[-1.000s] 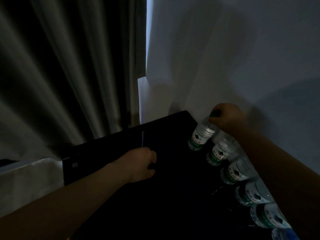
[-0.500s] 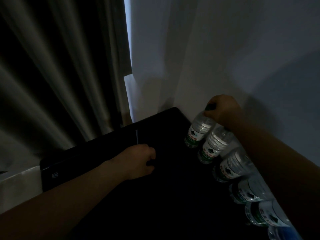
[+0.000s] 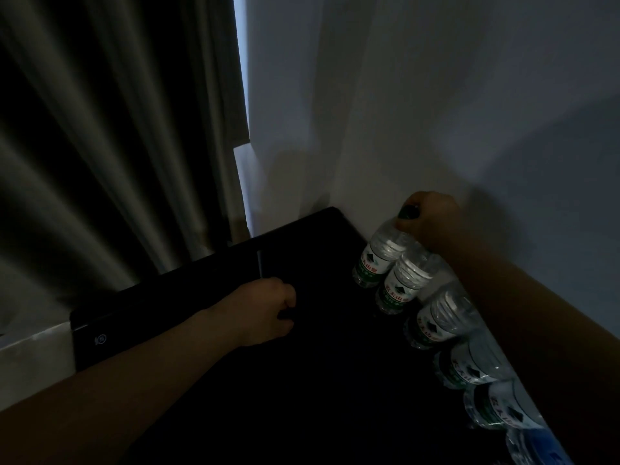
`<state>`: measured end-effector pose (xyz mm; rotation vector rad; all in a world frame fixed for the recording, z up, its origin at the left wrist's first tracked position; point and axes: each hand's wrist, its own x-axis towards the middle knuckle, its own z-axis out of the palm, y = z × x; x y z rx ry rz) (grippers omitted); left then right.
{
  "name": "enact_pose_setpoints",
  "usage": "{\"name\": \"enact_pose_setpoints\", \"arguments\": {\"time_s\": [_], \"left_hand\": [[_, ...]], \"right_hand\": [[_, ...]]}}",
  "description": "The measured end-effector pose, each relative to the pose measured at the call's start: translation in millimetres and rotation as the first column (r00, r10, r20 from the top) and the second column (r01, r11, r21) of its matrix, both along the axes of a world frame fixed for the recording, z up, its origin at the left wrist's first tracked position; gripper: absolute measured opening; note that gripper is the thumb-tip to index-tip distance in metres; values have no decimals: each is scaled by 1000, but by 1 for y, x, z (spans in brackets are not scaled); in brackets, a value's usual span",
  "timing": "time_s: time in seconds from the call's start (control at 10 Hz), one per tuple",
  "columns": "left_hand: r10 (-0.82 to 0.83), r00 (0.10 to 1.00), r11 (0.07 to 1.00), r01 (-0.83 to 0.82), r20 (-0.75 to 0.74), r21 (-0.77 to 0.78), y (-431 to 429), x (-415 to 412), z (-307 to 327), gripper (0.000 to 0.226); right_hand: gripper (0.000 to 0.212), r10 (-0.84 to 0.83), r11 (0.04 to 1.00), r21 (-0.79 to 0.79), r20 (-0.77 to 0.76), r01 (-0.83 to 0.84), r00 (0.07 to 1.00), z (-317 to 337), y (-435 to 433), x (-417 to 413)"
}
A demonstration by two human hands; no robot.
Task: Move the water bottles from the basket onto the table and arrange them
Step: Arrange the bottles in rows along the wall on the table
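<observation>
The right hand (image 3: pixel 432 220) curls its fingers round the cap end of the farthest water bottle (image 3: pixel 376 260), near the desk's (image 3: pixel 315 370) far right corner. It heads a row of bottles (image 3: pixel 436 318) along the right edge. The left hand (image 3: pixel 265 310) rests mid-desk, fingers curled; whether they hold anything, I cannot tell.

Dim light. I note a dark pleated curtain (image 3: pixel 100 146) filling the upper left of the frame, its folds running top to bottom. A narrow strip of daylight (image 3: pixel 239 62) shows along its right edge, top centre. A white wall (image 3: pixel 453 95) covers the right half, soft shadows across it. A pale grey ledge (image 3: pixel 33 364) sits at the lower left, under the curtain.
</observation>
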<state>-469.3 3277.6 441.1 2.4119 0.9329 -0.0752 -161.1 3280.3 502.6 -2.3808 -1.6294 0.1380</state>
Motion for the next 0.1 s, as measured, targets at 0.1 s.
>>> {"name": "enact_pose_setpoints", "arguments": {"time_s": [0.1], "left_hand": [[4,1000,1000,-4,-8,-31,-2,-1,5,29]], "right_hand": [[40,-24,999,26,-34,25,999,2,-6,-5]]}}
